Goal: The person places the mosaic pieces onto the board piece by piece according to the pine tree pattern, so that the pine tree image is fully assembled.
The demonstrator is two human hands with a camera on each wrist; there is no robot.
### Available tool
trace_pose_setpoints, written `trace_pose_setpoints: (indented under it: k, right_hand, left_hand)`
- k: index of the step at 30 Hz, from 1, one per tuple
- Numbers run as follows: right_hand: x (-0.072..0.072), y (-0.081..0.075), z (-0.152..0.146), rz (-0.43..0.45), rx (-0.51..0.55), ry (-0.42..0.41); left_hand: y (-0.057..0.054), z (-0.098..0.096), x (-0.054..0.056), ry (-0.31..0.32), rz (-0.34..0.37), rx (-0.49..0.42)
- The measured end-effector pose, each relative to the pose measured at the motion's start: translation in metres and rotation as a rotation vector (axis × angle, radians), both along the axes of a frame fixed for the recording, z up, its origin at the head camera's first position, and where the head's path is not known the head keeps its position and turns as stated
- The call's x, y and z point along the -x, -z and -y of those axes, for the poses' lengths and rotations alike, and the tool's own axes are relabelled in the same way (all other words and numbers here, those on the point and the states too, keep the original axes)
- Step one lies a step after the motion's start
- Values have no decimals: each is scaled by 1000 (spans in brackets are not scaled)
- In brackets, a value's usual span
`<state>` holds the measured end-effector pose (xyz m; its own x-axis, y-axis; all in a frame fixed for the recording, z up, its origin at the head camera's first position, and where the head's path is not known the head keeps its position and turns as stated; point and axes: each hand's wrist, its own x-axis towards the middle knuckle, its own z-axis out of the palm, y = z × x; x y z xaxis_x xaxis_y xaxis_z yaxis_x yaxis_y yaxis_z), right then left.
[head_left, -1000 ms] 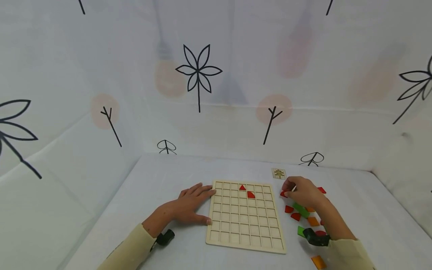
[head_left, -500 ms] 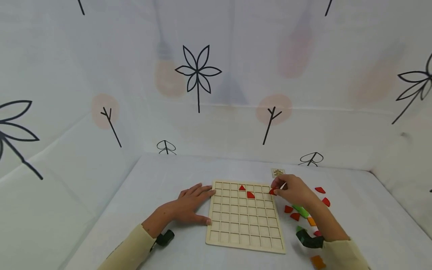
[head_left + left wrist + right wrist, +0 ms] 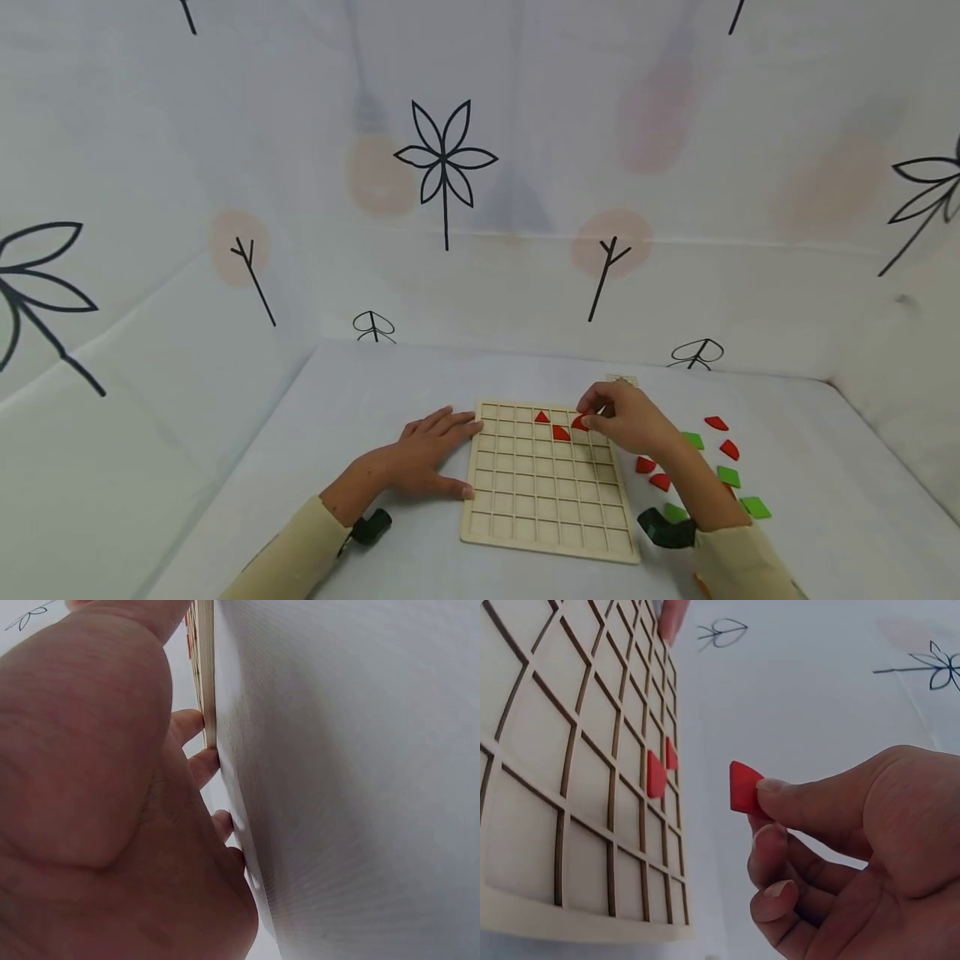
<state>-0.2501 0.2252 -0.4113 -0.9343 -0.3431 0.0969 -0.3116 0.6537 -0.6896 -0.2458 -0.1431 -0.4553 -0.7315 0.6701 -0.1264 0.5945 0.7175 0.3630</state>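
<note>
My right hand (image 3: 630, 421) pinches a red quarter-circle tile (image 3: 742, 786) between thumb and forefinger, over the top right of the wooden grid board (image 3: 504, 527). In the right wrist view the tile is held up off the board, its other fingers curled below. A red triangle tile (image 3: 542, 417) sits in a top-row cell. Diagonally below it lies another red rounded tile (image 3: 560, 433) in the second row. My left hand (image 3: 420, 458) rests flat with fingers spread, its fingertips and thumb at the board's left edge.
Right of the board lie loose red tiles (image 3: 660, 482) and green tiles (image 3: 755, 507), partly hidden by the right forearm. An orange tile (image 3: 701, 585) shows beside the sleeve. A small patterned card (image 3: 622, 380) lies behind the right hand. A printed cloth (image 3: 480, 292) hangs behind the table.
My right hand has carried the red quarter-circle tile leftward from the loose tiles to above the board's upper right. More green tiles show behind the forearm. The left hand has stayed still.
</note>
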Motion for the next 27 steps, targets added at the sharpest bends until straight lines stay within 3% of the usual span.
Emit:
trace_pose_setpoints:
  k: [16,27]
  right_hand:
    - [0,13,43,-127,66,20]
    - [1,23,57,-99,54,-7]
  left_hand:
    - [0,-1,0,-5,-3,2]
    - [0,-2,0,-6,0,5]
